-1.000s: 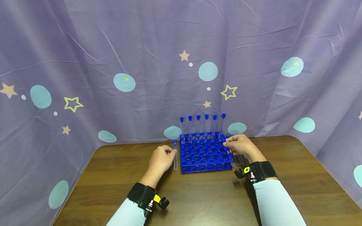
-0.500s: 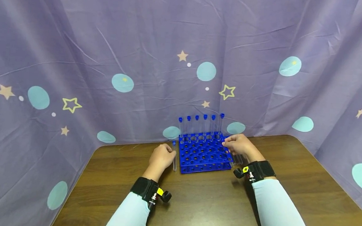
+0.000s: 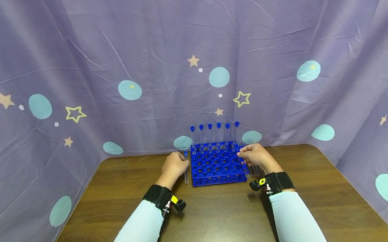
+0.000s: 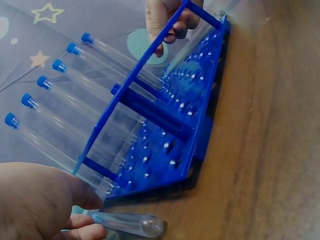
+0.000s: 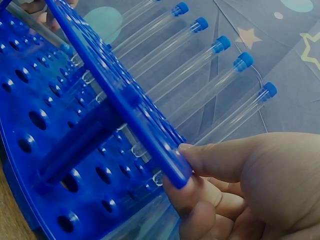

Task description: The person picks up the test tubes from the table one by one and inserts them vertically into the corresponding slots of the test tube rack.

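A blue test tube rack (image 3: 218,163) stands on the table with a row of blue-capped clear tubes (image 3: 218,135) upright along its back. At the rack's left side my left hand (image 3: 175,165) holds a single capped test tube (image 3: 186,174). In the left wrist view this tube (image 4: 130,223) points its rounded end away from the fingers; its cap end is hidden. My right hand (image 3: 254,154) grips the right edge of the rack's upper plate, thumb on top and fingers below, as the right wrist view shows of this hand (image 5: 230,185).
Several clear tubes (image 3: 253,171) lie on the table to the right of the rack, partly under my right hand. Behind the wooden table (image 3: 218,218) hangs a purple patterned curtain (image 3: 164,60), close to the rack's back.
The left wrist and forearm have shifted slightly right, while the left hand stays at the tube. The right hand keeps its grip on the rack. The head view has drifted a little.
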The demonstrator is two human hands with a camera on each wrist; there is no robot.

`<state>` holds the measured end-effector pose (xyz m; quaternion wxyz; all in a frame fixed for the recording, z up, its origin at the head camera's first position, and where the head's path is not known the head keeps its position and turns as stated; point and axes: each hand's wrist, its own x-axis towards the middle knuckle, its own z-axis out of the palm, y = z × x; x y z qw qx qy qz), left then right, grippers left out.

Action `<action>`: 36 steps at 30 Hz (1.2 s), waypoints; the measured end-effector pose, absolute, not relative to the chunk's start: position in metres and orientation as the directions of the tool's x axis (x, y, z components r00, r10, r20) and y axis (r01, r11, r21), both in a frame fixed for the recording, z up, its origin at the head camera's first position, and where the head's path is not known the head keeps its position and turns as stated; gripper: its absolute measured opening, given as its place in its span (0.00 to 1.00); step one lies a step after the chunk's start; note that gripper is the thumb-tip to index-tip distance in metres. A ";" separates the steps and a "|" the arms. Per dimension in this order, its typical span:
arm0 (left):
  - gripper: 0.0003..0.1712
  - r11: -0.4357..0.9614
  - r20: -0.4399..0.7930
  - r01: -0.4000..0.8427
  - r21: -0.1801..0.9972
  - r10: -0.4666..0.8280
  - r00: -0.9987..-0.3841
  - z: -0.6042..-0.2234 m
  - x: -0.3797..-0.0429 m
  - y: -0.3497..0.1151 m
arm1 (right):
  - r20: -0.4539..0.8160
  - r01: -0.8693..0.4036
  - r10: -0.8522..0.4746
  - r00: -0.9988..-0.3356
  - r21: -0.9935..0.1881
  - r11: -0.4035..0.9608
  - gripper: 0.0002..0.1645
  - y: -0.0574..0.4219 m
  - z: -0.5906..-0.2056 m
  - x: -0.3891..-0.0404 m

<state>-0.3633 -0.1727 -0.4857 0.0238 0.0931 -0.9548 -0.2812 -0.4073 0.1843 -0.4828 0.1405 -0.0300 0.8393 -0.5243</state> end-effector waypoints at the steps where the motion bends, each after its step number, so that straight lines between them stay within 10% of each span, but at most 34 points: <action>1: 0.13 0.822 -0.003 -0.163 0.545 -0.193 -0.981 -0.486 -0.364 -0.173 | -0.205 0.098 -0.197 -0.959 -0.889 0.448 0.25 0.184 -0.483 -0.407; 12: 0.11 0.811 -0.003 -0.156 0.564 -0.187 -0.982 -0.485 -0.368 -0.174 | -0.201 0.096 -0.197 -0.960 -0.892 0.443 0.24 0.184 -0.485 -0.409; 20: 0.30 0.813 -0.057 -0.160 0.560 -0.155 -0.986 -0.488 -0.373 -0.180 | -0.203 0.097 -0.198 -0.959 -0.891 0.443 0.24 0.185 -0.484 -0.409; 36: 0.16 0.842 -0.086 -0.173 0.511 -0.150 -0.985 -0.481 -0.368 -0.184 | -0.202 0.096 -0.197 -0.959 -0.891 0.445 0.23 0.183 -0.482 -0.405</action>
